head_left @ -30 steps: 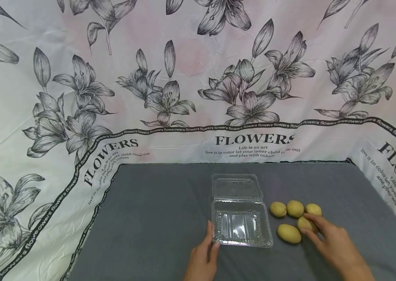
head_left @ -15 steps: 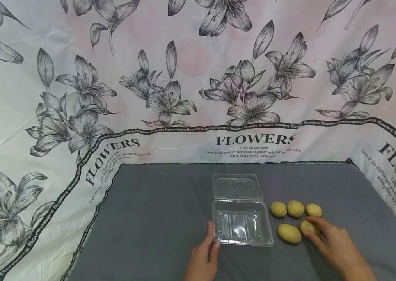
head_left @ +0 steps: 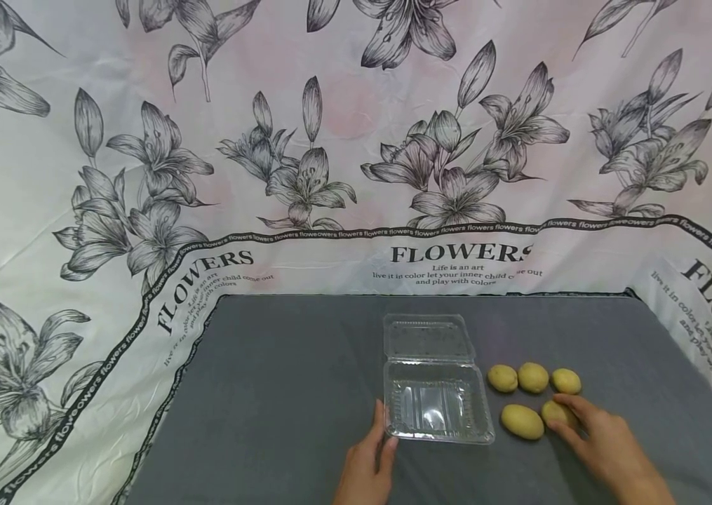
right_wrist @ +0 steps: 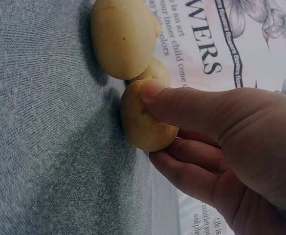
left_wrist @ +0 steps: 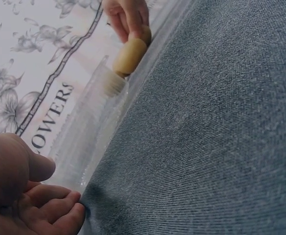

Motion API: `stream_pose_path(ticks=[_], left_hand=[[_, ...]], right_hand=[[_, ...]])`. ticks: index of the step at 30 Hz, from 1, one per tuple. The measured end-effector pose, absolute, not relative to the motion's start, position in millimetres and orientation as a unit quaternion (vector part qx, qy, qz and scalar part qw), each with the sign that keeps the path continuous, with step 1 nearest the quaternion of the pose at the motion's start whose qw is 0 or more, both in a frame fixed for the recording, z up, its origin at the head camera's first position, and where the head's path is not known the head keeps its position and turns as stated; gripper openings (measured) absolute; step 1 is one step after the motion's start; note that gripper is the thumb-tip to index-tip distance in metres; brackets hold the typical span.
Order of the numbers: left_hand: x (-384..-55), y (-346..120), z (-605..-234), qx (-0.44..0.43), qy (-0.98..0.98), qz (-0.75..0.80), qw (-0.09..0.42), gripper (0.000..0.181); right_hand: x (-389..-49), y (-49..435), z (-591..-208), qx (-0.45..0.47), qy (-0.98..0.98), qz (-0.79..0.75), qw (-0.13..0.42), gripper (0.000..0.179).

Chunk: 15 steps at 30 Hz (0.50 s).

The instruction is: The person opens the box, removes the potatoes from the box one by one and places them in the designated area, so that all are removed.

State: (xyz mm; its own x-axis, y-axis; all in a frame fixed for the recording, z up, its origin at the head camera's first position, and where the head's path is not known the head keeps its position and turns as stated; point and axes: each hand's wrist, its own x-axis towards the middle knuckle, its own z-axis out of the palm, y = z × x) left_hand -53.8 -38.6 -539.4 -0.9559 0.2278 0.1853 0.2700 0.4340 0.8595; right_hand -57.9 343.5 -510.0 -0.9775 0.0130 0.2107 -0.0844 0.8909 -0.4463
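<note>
In the head view, a clear plastic clamshell container [head_left: 406, 415] lies with its lid laid back, and its base looks empty. My left hand [head_left: 365, 463] holds its near left corner, thumb at the front and index finger along the side; the left wrist view shows the curled fingers [left_wrist: 59, 208] at that corner. To the right of the container, my right hand [head_left: 608, 443] pinches a small potato [head_left: 555, 414] between thumb and fingers. Close up, that potato [right_wrist: 145, 125] sits low over the cloth. An oblong potato [head_left: 522, 421] lies just left of it.
Behind these is a row of 3 more potatoes, left [head_left: 503, 379], middle [head_left: 533, 378] and right [head_left: 566, 381]. A dark grey cloth [head_left: 286, 393] covers the table. A white flower-printed sheet [head_left: 330, 189] hangs along the back and sides.
The pinched potato has shifted slightly right and nearer to me, along with my right hand. My left hand and the container keep their place; the view has drifted a little.
</note>
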Motion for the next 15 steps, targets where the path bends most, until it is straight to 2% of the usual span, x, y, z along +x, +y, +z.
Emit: stream_pose_path(ticks=[5, 9, 15], left_hand=[[-54.1, -41.2, -539.4, -0.138, -0.842, -0.521, 0.013, 0.062], [-54.9, -43.6, -537.6, -0.131, -0.836, -0.532, -0.01, 0.064], [-56.8, -47.4, -535.0, -0.122, -0.838, -0.532, -0.013, 0.066]], right_hand=[[-56.9, 344.3, -513.6, 0.022, -0.964, 0.237, 0.118, 0.044], [-57.5, 344.8, -512.3, 0.012, -0.968, 0.233, 0.088, 0.044], [-57.5, 342.8, -509.6, 0.01, -0.969, 0.23, 0.094, 0.042]])
